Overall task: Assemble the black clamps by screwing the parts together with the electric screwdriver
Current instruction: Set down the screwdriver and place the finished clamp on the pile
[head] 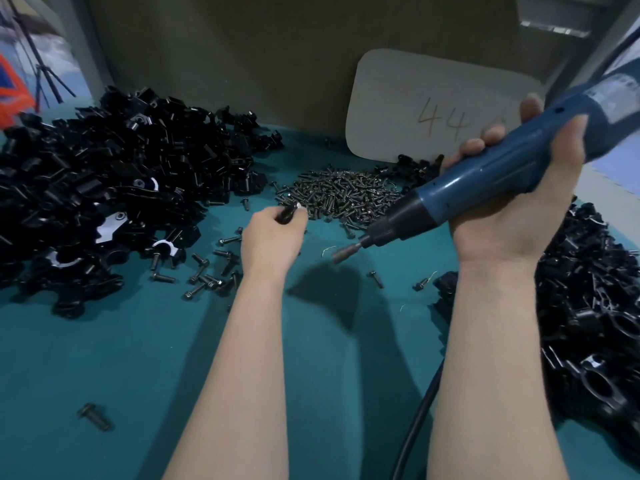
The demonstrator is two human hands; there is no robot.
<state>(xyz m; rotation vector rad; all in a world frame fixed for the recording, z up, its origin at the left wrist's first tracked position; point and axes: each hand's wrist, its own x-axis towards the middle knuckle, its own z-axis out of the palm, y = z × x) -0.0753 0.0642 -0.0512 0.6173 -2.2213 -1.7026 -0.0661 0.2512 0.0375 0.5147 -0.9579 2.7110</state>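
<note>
Right grip [519, 209] is wrapped round the blue screwdriver [478, 178], bit angled down above the tabletop [138, 358]. Left grip [272, 240] pinches a small dark piece [290, 212] at the edge of the screws [343, 195]. Clamp parts [104, 188] lie heaped at left and right.

The bench [104, 358] was plain teal. Clamps [104, 188] were glossy black, a few faces glinting white; screws [343, 197] were dark grey. The screwdriver [460, 190] had a blue body, black collar and black cable [417, 420]. The card [415, 98] was pale grey, with "44" written in brown.
</note>
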